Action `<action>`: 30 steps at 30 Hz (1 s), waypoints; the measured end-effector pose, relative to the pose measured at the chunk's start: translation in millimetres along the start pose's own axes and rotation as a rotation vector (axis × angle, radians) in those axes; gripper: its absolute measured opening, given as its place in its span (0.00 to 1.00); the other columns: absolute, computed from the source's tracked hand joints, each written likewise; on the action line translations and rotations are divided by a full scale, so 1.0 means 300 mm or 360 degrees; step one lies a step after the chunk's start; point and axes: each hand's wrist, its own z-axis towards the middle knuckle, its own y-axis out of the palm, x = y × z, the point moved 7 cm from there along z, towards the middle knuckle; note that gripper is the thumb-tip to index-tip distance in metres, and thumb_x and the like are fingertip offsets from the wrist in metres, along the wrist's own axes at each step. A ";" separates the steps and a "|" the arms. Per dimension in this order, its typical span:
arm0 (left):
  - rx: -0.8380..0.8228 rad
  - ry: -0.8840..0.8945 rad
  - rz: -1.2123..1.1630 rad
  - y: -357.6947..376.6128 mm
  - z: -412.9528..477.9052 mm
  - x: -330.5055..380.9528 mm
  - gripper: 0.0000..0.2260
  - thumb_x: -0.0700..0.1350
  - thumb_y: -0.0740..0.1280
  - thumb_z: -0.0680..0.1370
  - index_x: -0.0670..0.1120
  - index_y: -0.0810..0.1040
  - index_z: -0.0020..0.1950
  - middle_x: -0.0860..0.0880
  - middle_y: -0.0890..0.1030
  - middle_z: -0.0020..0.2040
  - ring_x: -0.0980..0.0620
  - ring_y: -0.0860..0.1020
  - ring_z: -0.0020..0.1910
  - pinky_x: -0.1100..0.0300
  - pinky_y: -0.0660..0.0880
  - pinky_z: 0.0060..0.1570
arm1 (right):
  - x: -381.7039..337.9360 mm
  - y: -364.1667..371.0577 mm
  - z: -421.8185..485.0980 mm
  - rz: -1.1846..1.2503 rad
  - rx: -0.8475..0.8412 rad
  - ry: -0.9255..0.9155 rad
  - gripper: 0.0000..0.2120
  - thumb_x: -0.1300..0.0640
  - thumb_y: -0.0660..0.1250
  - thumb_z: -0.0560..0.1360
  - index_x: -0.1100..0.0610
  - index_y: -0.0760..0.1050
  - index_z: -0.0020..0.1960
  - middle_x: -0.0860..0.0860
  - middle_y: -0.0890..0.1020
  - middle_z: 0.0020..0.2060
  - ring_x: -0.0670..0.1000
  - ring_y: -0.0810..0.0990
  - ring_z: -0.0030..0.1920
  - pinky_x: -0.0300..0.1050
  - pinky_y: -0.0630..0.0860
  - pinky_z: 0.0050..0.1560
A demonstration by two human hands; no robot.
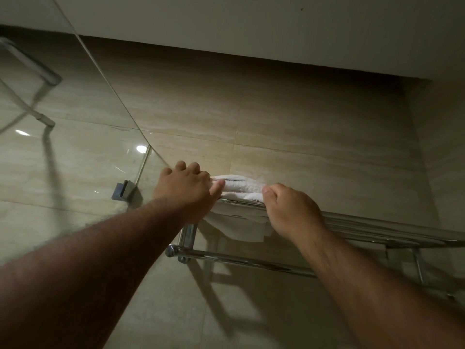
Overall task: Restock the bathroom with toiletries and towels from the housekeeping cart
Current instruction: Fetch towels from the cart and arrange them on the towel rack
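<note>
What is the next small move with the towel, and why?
Probably slide the white towel further back onto the chrome rack: left hand and right hand both hold its front edge, and it sits at the shelf's front bar.

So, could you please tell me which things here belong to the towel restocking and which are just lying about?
In the job: white towel, held by left hand and right hand; chrome towel rack under it.
Just there: glass panel, its metal clamp, tiled wall.
</note>
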 end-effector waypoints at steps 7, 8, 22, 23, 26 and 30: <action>-0.0243 0.0004 0.0110 0.036 -0.135 0.008 0.37 0.68 0.44 0.80 0.47 0.42 0.82 0.46 0.47 0.83 0.47 0.47 0.81 0.45 0.47 0.79 | 0.009 0.045 -0.093 -0.0190 -0.0120 0.0037 0.34 0.37 0.47 0.82 0.53 0.45 0.82 0.51 0.49 0.82 0.53 0.48 0.81 0.51 0.45 0.79; -0.0288 0.0012 0.0146 0.032 -0.148 0.007 0.37 0.68 0.44 0.80 0.47 0.40 0.82 0.46 0.43 0.82 0.47 0.43 0.81 0.44 0.43 0.79 | 0.007 0.043 -0.116 -0.0202 -0.0131 0.0035 0.36 0.37 0.48 0.82 0.54 0.43 0.82 0.51 0.47 0.82 0.53 0.45 0.81 0.51 0.43 0.79; -0.0561 -0.0015 0.0124 -0.099 -0.402 0.087 0.40 0.72 0.43 0.78 0.48 0.39 0.81 0.47 0.39 0.82 0.47 0.37 0.80 0.43 0.40 0.78 | 0.095 -0.142 -0.436 -0.0266 -0.0648 0.0155 0.42 0.30 0.49 0.79 0.52 0.39 0.82 0.50 0.38 0.81 0.55 0.41 0.81 0.55 0.48 0.79; -0.0580 -0.0022 0.0123 -0.119 -0.421 0.095 0.40 0.72 0.43 0.78 0.48 0.39 0.81 0.47 0.39 0.82 0.47 0.37 0.80 0.43 0.41 0.78 | 0.090 -0.166 -0.458 -0.0322 -0.0666 0.0126 0.42 0.30 0.49 0.78 0.51 0.38 0.82 0.51 0.38 0.81 0.55 0.41 0.81 0.56 0.47 0.79; -0.0649 -0.0027 0.0119 -0.166 -0.486 0.119 0.40 0.71 0.43 0.78 0.47 0.39 0.81 0.46 0.40 0.82 0.46 0.39 0.80 0.42 0.43 0.78 | 0.079 -0.228 -0.519 -0.0409 -0.0694 0.0065 0.43 0.29 0.48 0.78 0.51 0.37 0.81 0.52 0.37 0.80 0.56 0.40 0.81 0.57 0.47 0.79; -0.0780 -0.0086 0.0076 -0.192 -0.613 0.134 0.41 0.72 0.43 0.78 0.47 0.40 0.82 0.46 0.42 0.82 0.46 0.40 0.81 0.43 0.44 0.79 | 0.089 -0.265 -0.627 -0.0410 -0.0762 0.0070 0.43 0.28 0.47 0.78 0.51 0.37 0.81 0.53 0.38 0.81 0.57 0.40 0.81 0.59 0.46 0.79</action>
